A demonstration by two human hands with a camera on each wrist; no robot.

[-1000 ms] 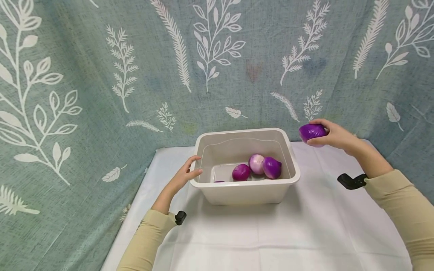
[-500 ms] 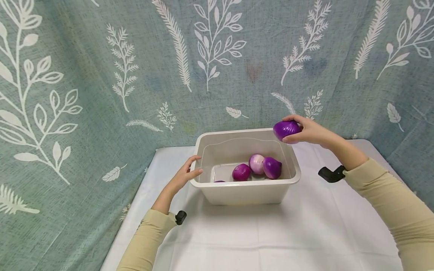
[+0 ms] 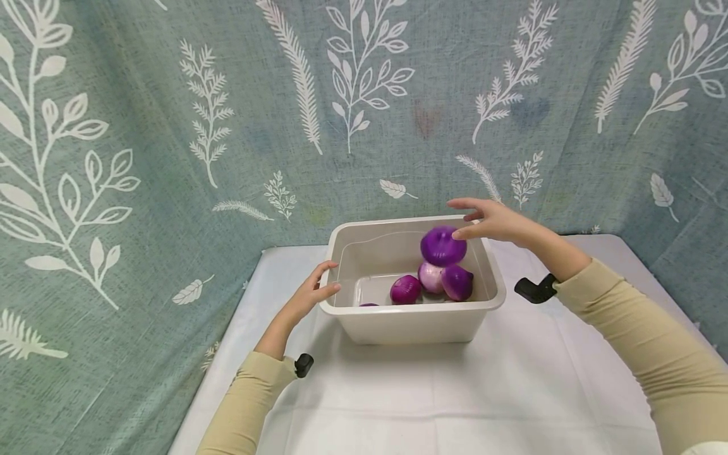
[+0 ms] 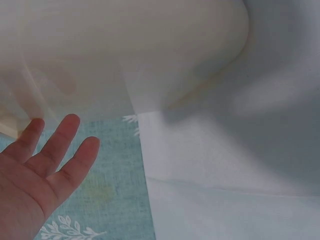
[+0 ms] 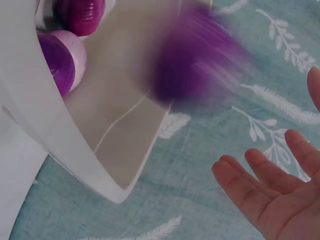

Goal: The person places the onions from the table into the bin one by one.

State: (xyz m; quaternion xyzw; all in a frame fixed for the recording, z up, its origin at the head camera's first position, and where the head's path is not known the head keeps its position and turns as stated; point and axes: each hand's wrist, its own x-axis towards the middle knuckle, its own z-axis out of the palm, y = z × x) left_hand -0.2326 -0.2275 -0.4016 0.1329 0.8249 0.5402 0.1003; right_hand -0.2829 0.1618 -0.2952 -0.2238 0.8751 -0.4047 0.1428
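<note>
A purple onion [image 3: 443,246] is in mid-air over the right part of a pale plastic bin [image 3: 412,323]; it shows as a blur in the right wrist view. Just beside it, my right hand [image 3: 491,221] has its fingers spread and apart from the onion [image 5: 195,55]. Inside the bin lie a magenta onion [image 3: 405,289], a pale purple-white onion [image 3: 430,278] and a dark purple onion [image 3: 457,282]. My left hand [image 3: 311,291] is at the bin's left rim, fingers loosely extended; the left wrist view shows the fingers against the bin wall [image 4: 75,50].
A white cloth covers the table [image 3: 421,404] under the bin. Behind it hangs a green-blue curtain [image 3: 244,158] with white leaf prints. Black wrist cameras sit at both sleeves. A sliver of another purple thing [image 3: 368,304] peeks above the bin's front rim.
My right hand has carried the purple onion leftward from beyond the bin's right side and let it go above the bin. The left hand has stayed in place.
</note>
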